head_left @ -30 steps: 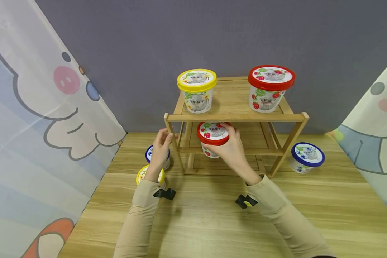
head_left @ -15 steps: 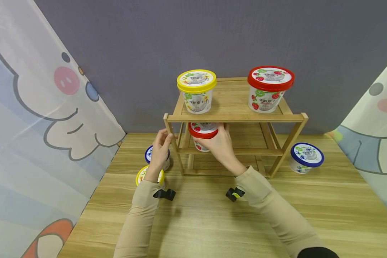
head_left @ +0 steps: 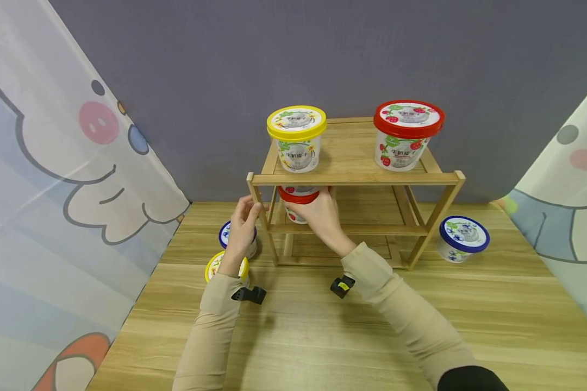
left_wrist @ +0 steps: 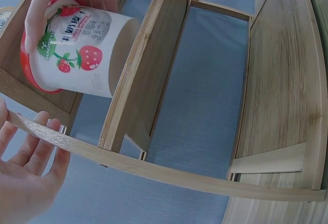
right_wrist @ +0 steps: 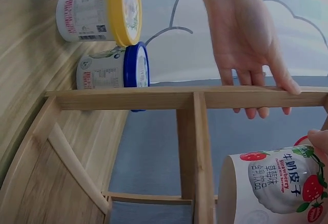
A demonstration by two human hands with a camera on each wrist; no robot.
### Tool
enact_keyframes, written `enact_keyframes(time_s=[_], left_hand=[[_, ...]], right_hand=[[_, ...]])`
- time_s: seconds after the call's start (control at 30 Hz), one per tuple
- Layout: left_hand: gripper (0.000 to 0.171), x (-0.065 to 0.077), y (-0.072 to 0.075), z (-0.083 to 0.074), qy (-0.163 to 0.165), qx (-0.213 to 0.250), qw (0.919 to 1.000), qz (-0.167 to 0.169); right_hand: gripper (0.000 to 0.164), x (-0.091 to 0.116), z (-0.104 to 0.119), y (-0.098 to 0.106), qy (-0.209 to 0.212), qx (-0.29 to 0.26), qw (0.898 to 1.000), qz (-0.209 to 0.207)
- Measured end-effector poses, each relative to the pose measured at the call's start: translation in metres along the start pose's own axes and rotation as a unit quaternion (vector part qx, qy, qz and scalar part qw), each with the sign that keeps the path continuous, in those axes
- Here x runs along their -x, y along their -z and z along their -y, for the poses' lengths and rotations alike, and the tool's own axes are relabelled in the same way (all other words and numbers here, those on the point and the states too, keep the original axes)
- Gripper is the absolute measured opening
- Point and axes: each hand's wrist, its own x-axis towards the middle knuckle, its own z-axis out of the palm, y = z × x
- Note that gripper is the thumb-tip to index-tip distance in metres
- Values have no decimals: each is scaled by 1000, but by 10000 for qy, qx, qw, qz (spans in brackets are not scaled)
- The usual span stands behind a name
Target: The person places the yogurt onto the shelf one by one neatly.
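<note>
In the head view my right hand (head_left: 321,216) grips a white tub with a red lid (head_left: 295,216) on the middle level of a two-shelf wooden rack (head_left: 357,179). Strawberries are printed on the tub (left_wrist: 77,49); it is upright, near the rack's left end. Whether its base touches the shelf I cannot tell. My left hand (head_left: 244,220) holds the rack's left front post, with the thumb in front and the fingers behind, as the right wrist view also shows. Part of the red lid is hidden under the top shelf.
On the top shelf stand a yellow-lidded tub (head_left: 297,152) and a red-lidded tub (head_left: 405,149). A blue-lidded tub (head_left: 248,248) and a yellow-lidded tub (head_left: 214,266) sit left of the rack, partly behind my left arm. Another blue-lidded tub (head_left: 462,239) stands right.
My right hand has moved the red-lidded tub left and farther back under the top shelf. The left hand stays on the post.
</note>
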Motion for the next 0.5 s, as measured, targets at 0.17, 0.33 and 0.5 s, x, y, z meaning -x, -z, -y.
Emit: enact_keyframes(time_s=[0.17,0.33,0.5], left_hand=[[26,0,0,0,-4,0,10000,35],[27,-4,4,19,-156,-38,9999,-1],[29,-6,6,26,-196,2,9998,19]], right_hand=[[87,-1,-4,-5,-164,14,9999,8],[88,-2,-7,-8,-217,-13,9998,6],[88,-3,-10,-11,-121,38,9999,27]])
